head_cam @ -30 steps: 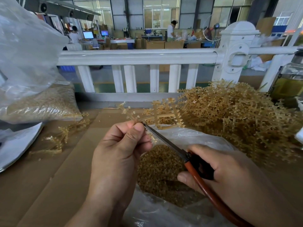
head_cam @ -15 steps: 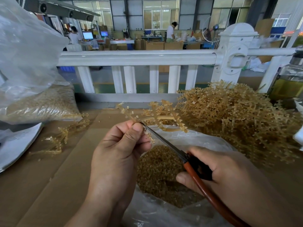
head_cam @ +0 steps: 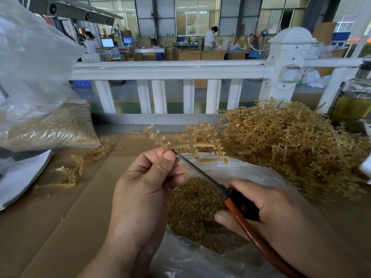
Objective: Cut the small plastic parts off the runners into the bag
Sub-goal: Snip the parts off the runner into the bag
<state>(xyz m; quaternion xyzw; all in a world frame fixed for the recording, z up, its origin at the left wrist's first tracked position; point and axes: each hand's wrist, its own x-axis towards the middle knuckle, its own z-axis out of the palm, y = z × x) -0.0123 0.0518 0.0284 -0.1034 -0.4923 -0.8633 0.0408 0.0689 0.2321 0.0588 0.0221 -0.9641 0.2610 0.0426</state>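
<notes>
My left hand (head_cam: 148, 183) pinches a tan plastic runner (head_cam: 192, 145) whose branches carry small parts; it stretches up and right from my fingertips. My right hand (head_cam: 267, 215) grips scissors (head_cam: 202, 175) with black and red-brown handles. The blade tips lie against the runner right at my left thumb. Directly below stands an open clear plastic bag (head_cam: 241, 169) with a heap of cut tan parts (head_cam: 192, 209) inside.
A big pile of uncut runners (head_cam: 291, 145) lies at the right. Several stripped runners (head_cam: 76, 167) lie on the cardboard at the left. A filled clear bag (head_cam: 50, 127) sits far left, a white railing (head_cam: 170, 69) runs behind, and a glass jar (head_cam: 353, 101) stands at the right edge.
The runner in my left hand has turned a little, its branches swinging slightly up and right. The scissors stay at the same spot by my left thumb.
</notes>
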